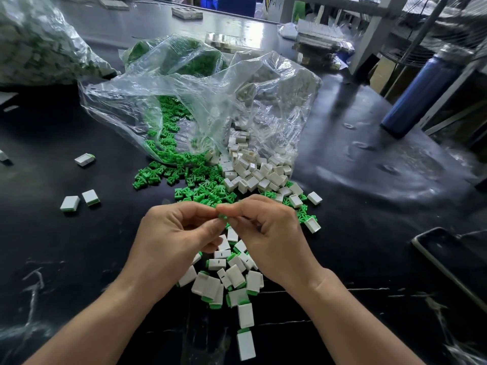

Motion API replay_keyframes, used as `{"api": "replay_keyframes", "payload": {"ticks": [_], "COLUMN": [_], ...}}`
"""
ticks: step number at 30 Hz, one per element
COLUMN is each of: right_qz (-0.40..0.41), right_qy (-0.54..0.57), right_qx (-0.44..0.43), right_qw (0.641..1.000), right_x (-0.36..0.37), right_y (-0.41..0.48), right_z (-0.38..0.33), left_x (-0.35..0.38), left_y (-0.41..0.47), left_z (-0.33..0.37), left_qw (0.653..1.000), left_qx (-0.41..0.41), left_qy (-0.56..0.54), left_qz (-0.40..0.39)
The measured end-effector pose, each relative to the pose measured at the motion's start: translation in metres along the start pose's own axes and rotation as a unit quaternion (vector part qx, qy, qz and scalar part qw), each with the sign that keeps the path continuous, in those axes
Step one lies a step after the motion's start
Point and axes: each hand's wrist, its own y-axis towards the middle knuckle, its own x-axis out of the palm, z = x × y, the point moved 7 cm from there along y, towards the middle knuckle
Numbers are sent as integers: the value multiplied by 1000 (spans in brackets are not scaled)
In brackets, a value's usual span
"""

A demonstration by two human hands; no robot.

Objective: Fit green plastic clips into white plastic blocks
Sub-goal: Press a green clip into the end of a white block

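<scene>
Two-handed pinch: left hand [174, 233] and right hand [266, 233] hold green clip [222, 216] above finished pile [208, 285]; white block hidden. Align clip squarely, then press straight.

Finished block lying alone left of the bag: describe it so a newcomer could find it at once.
Start at the clear plastic bag spilling parts mid-table, then look left of its mouth across the black table. There a white finished block lies alone, green clip end pointing right. Unlike the pair of finished blocks nearer the person, it has no neighbour beside it.
</scene>
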Motion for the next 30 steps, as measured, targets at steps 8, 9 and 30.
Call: {"api": "replay_keyframes", "payload": {"ticks": [8, 9, 30], "right_qz": [-85, -114, -227], "right_qy": [191, 237, 351], "right_qx": [186, 210, 302], "right_qw": [960, 942, 857], "right_x": [11, 16, 37], "right_y": [-3, -5, -20], "right_z": [16, 16, 5], "left_x": [3, 4, 7], "left_y": [-3, -3, -4], "left_z": [19, 21, 22], "left_qw": [996, 995, 983], "left_qx": [79, 90, 172], "left_qy": [-35, -43, -22], "left_qz": [-17, -24, -68]}}
